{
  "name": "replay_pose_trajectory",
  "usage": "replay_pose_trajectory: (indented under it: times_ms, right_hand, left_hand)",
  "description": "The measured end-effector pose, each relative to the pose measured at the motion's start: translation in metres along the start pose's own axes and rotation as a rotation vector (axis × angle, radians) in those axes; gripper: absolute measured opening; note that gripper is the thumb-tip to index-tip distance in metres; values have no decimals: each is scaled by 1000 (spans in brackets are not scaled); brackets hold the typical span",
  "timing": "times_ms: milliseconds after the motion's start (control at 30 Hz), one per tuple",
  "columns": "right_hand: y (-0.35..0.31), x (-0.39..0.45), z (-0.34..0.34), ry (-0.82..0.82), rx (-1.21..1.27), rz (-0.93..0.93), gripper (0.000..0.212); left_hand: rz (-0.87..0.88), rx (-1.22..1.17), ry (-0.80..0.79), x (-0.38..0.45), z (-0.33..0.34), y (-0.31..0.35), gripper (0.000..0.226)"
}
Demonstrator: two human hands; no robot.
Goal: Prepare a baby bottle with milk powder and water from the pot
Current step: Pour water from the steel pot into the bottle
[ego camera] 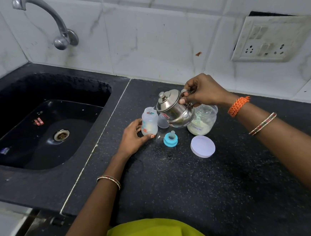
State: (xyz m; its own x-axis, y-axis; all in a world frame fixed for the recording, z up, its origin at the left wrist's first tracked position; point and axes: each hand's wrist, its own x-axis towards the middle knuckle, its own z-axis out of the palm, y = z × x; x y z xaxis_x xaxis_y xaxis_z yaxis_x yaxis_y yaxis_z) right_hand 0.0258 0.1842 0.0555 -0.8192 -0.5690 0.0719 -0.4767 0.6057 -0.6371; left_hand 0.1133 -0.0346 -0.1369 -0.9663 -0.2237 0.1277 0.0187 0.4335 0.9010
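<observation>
A small clear baby bottle (149, 123) stands uncapped on the black counter, with pale powder at its bottom. My left hand (134, 138) wraps around its lower part from the left. My right hand (200, 92) grips the handle of a steel pot (174, 109) with a lid, tilted left so its spout sits over the bottle's mouth. Behind the pot stands an open glass jar of milk powder (205, 122) labelled formula. The blue nipple ring (169, 139) lies in front of the pot, and a clear cap (162, 121) sits between bottle and pot.
The jar's white lid (202, 146) lies flat to the right of the nipple ring. A black sink (45, 126) with a drain fills the left side, under a steel tap (58, 26). A wall socket plate (271, 38) is at the back right.
</observation>
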Motion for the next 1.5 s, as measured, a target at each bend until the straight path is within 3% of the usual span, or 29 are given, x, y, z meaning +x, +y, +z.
replay_pose_trajectory:
  times_ms: [1500]
  right_hand:
    - [2,-6,1,13,13,-1,22]
  left_hand:
    - [20,-39,2,-4,-1,7,62]
